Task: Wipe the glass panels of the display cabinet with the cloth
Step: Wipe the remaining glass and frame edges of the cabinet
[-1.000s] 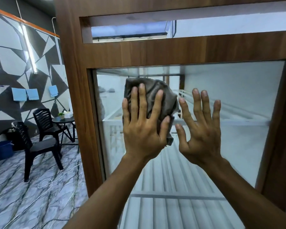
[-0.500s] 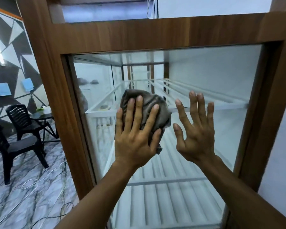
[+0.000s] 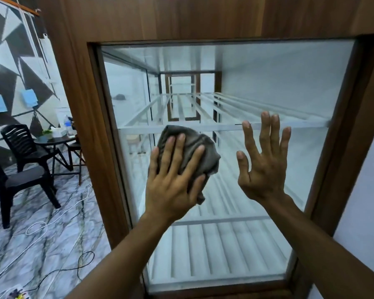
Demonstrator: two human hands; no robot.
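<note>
A tall display cabinet with a brown wooden frame fills the view, its glass panel straight ahead. My left hand presses a bunched grey cloth flat against the glass near the panel's middle, just below a white shelf bar. My right hand lies open on the glass beside it, fingers spread and pointing up, holding nothing. White slatted shelves show through the glass.
On the left stand black plastic chairs and a small round table with a bottle and tissue box. Cables trail over the marble floor. A white wall borders the cabinet on the right.
My left hand has slid the cloth down the glass, from near the panel's top to below the shelf bar. My right hand has moved down with it, and the view has tilted lower.
</note>
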